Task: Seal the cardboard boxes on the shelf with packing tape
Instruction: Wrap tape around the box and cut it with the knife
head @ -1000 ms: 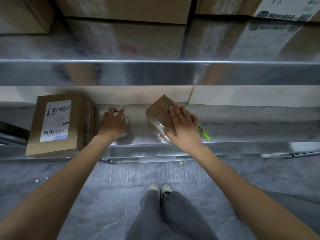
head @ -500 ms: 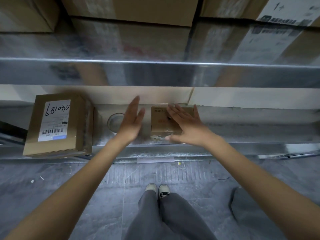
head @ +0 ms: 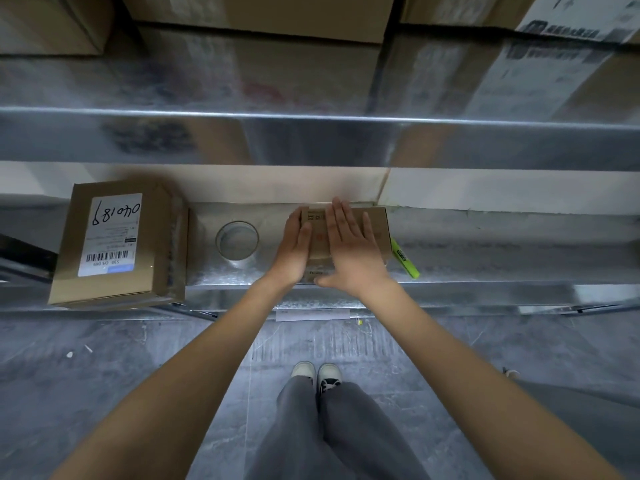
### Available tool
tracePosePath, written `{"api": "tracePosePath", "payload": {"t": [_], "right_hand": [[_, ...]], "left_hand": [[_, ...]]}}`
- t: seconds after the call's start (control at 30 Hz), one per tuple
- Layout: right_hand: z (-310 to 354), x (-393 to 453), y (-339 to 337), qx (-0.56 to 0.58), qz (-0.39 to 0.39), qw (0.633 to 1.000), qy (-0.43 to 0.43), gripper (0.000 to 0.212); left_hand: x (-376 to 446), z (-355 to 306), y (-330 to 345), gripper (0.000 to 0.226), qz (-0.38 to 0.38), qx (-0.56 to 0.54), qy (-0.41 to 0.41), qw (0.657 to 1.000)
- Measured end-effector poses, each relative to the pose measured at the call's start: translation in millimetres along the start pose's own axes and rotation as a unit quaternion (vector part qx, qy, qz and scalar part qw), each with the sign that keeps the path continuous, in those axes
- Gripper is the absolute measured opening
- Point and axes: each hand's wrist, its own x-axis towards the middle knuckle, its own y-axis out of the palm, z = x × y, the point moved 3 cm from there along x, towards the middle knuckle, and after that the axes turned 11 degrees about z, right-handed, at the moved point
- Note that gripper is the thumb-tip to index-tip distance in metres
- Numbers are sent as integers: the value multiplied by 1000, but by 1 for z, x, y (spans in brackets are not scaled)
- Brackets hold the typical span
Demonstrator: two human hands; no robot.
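A small brown cardboard box (head: 375, 225) lies square on the metal shelf (head: 485, 251), against the back wall. My right hand (head: 349, 247) presses flat on its top with straight fingers. My left hand (head: 294, 249) rests with straight fingers against the box's left side and top edge. A roll of clear packing tape (head: 237, 242) lies flat on the shelf to the left of my left hand, untouched. Further left sits a larger brown box (head: 114, 242) with a white label marked 040189 and a barcode.
A yellow-green marker (head: 405, 259) lies on the shelf just right of the small box. An upper metal shelf (head: 311, 133) holds big cardboard boxes above. Grey floor, my grey trousers and white shoes (head: 317, 374) are below.
My left hand let go of the tape roll and moved right onto the small box. The box turned from a slanted pose to square with the shelf; my right hand flattened on its top.
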Motion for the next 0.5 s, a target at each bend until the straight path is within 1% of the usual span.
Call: {"api": "tracePosePath", "payload": {"t": [0.13, 0.2, 0.3, 0.4, 0.47, 0.5], "right_hand": [[12, 6, 2, 14, 0, 1000, 21, 130], [13, 12, -2, 20, 5, 1000, 18, 126], [3, 16, -5, 16, 7, 999, -44, 110], [-11, 7, -3, 18, -16, 995, -102, 88], [-15, 5, -1, 54, -24, 993, -101, 75], [-14, 6, 0, 69, -34, 993, -87, 71]], "left_hand": [[1, 1, 2, 55, -5, 4, 0, 1000], [3, 2, 2, 54, -1, 10, 0, 1000], [6, 5, -2, 48, 25, 18, 4, 1000], [10, 7, -5, 33, 49, 6, -3, 999], [10, 6, -6, 34, 57, 1, -3, 998], [10, 5, -6, 36, 59, 0, -5, 998]]}}
